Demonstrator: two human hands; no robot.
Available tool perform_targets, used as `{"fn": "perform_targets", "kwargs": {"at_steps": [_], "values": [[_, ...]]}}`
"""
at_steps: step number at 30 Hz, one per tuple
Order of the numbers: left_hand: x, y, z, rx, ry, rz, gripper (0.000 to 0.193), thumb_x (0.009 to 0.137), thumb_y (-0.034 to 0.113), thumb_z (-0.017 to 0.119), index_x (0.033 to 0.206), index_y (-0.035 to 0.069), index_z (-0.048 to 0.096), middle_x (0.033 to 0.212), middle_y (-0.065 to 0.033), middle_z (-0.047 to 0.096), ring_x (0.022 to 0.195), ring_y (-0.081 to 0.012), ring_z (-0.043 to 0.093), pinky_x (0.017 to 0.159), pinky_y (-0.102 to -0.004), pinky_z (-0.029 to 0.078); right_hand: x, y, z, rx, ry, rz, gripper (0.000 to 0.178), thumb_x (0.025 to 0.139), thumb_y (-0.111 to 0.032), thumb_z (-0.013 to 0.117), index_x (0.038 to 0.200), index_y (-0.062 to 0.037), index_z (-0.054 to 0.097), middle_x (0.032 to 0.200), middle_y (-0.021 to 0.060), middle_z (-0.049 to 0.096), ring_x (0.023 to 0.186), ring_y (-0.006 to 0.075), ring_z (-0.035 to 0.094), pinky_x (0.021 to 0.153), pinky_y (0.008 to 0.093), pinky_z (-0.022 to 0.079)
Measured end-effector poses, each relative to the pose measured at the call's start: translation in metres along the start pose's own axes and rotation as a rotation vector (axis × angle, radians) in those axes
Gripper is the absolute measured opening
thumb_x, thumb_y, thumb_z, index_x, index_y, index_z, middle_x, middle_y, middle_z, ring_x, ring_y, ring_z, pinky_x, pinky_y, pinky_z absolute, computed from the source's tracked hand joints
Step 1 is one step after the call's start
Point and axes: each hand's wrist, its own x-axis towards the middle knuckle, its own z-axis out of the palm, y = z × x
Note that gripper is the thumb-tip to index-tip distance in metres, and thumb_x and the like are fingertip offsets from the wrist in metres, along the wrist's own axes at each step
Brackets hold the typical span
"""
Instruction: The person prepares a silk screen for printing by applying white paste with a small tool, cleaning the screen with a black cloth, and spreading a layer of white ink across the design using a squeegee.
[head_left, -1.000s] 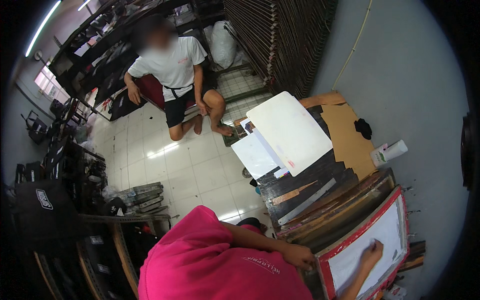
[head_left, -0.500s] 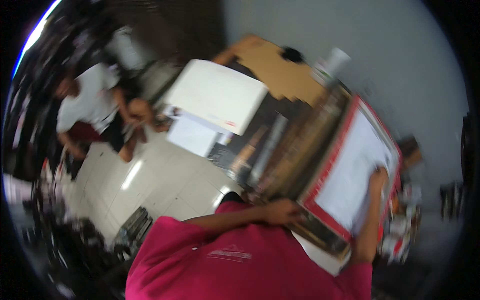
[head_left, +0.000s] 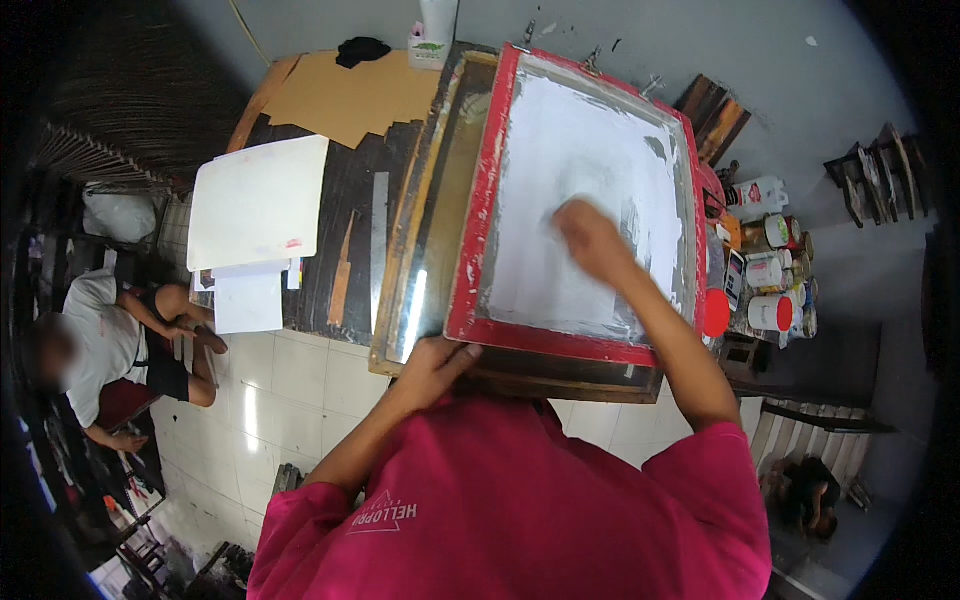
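Note:
A red-rimmed screen-printing frame point(head_left: 482, 205) lies tilted in front of me, its mesh point(head_left: 545, 130) coated pale white with a worn grey edge. At its near left corner my left hand point(head_left: 437, 367) is closed on the rim, thumb on top. Over the middle of the mesh my right hand point(head_left: 595, 240) is bunched shut and smeared by motion. Whatever it may hold is hidden. Around the hand the mesh shows a greyish smudged patch. Beneath the red frame sits a wooden-edged glass panel point(head_left: 425, 255).
Left on the dark table point(head_left: 350, 180) lie a white board point(head_left: 258, 200), a paper sheet point(head_left: 248, 305), a metal ruler point(head_left: 380, 235), a wooden strip point(head_left: 342, 285) and cardboard point(head_left: 340, 95). Several paint tubs point(head_left: 768, 312) stand right. A seated person point(head_left: 115, 330) is far left.
My view has swung round, so the frame now sits nearer the centre. My right hand has gone from the mesh's right side to its middle. My left hand stays by the near left corner.

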Motion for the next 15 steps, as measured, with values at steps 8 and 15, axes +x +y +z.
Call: {"fn": "perform_targets", "kwargs": {"at_steps": [8,15], "values": [[-0.001,0.015,0.035,-0.571,0.191,-0.056,0.031,0.097,0.028,0.054,0.086,0.000,0.061,0.064,-0.0043,0.056,0.049,-0.0094,0.048,0.047,-0.0253,0.036,0.005,0.045,-0.039,-0.193,0.118,0.015,0.017,0.078,0.008,0.057,0.092,0.0008,0.063,0.089,0.0192,0.060,0.088,0.0368,0.058,0.080,0.0417,0.048],[0.000,0.007,0.063,-0.625,0.472,-0.013,0.026,0.093,0.025,0.051,0.091,0.000,0.058,0.061,-0.0033,0.051,0.048,-0.0095,0.043,0.045,-0.0254,0.033,-0.007,0.041,-0.049,-0.206,-0.163,-0.172,0.016,0.077,0.005,0.060,0.091,-0.0008,0.066,0.088,0.0143,0.062,0.089,0.0326,0.059,0.082,0.0400,0.048]]}}
